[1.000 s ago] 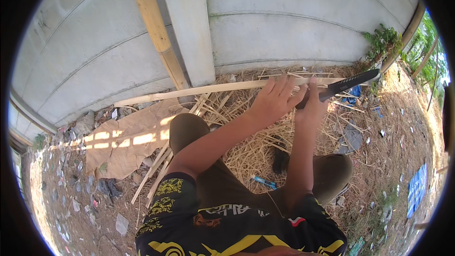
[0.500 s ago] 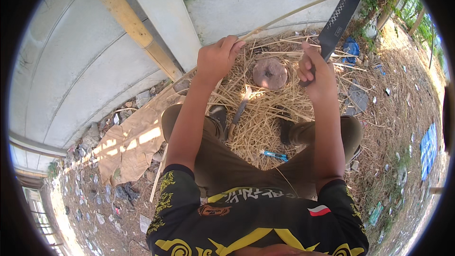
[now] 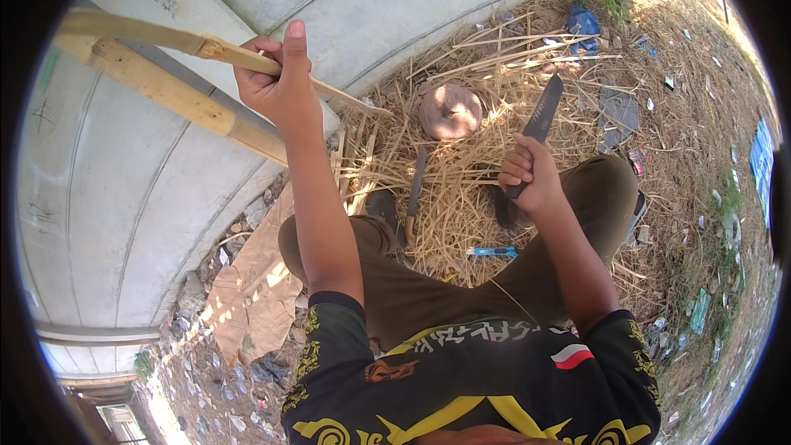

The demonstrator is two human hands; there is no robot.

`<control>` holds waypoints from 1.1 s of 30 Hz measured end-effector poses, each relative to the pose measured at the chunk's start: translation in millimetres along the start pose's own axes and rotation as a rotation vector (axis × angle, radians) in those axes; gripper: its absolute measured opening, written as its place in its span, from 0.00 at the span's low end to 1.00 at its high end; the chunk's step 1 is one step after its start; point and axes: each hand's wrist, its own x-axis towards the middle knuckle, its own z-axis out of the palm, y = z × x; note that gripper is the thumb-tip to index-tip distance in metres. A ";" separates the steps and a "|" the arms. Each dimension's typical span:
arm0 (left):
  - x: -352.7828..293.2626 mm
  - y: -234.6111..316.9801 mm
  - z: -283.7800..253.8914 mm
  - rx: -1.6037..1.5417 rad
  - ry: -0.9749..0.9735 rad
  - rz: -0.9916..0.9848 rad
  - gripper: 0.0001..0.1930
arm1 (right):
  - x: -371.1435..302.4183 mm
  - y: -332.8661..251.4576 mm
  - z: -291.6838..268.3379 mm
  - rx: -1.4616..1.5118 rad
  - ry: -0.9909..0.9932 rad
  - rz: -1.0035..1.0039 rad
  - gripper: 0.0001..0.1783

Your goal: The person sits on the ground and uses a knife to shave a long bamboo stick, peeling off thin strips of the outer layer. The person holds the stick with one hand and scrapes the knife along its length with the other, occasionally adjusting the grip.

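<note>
My left hand (image 3: 276, 74) is raised at the upper left, closed round a long bamboo strip (image 3: 194, 43) with the thumb pointing up. One end of the strip reaches toward the upper left; the other slants down over the straw. On the right, my right hand (image 3: 533, 171) grips the handle of a black-bladed knife (image 3: 544, 110), its tip pointing up and away from me. The knife and the strip are well apart. Between my feet lies a second knife (image 3: 418, 181) with a wooden handle, and closer to me a blue box cutter (image 3: 492, 252).
A round stone-like block (image 3: 451, 111) with a hollow in its top sits amid bamboo shavings (image 3: 457, 198). Several split strips (image 3: 527, 53) lie behind it. A concrete wall (image 3: 165, 173) with a leaning bamboo pole (image 3: 181, 103) rises at left. Flattened cardboard (image 3: 247, 309) lies below it.
My left hand has moved left and up with the strip, which now extends to the upper left instead of the upper right. My right hand has lowered the knife, away from the strip.
</note>
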 end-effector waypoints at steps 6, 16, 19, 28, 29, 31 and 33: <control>-43.1 -59.9 4.5 -0.263 0.185 -0.101 0.22 | -7.3 3.6 7.1 -0.024 -0.014 -0.010 0.22; -64.1 -80.8 10.2 -0.244 0.143 -0.196 0.20 | -3.9 2.6 2.3 0.045 0.055 -0.001 0.21; -72.0 -82.1 16.5 -0.163 0.052 -0.230 0.17 | -5.1 3.0 3.2 0.038 0.058 -0.007 0.21; -24.1 -18.2 10.4 -0.050 -0.059 0.061 0.23 | -1.2 7.9 0.0 -0.208 0.217 0.148 0.17; -21.0 -9.7 10.6 -0.031 -0.059 0.079 0.29 | -1.7 11.1 1.2 -0.241 0.234 0.154 0.16; -16.4 9.6 12.1 -0.022 -0.030 0.020 0.36 | 0.3 18.2 -2.0 -0.313 0.234 0.170 0.15; -15.9 21.5 18.3 -0.053 0.028 -0.143 0.39 | 3.1 24.8 -5.1 -0.396 0.258 0.172 0.15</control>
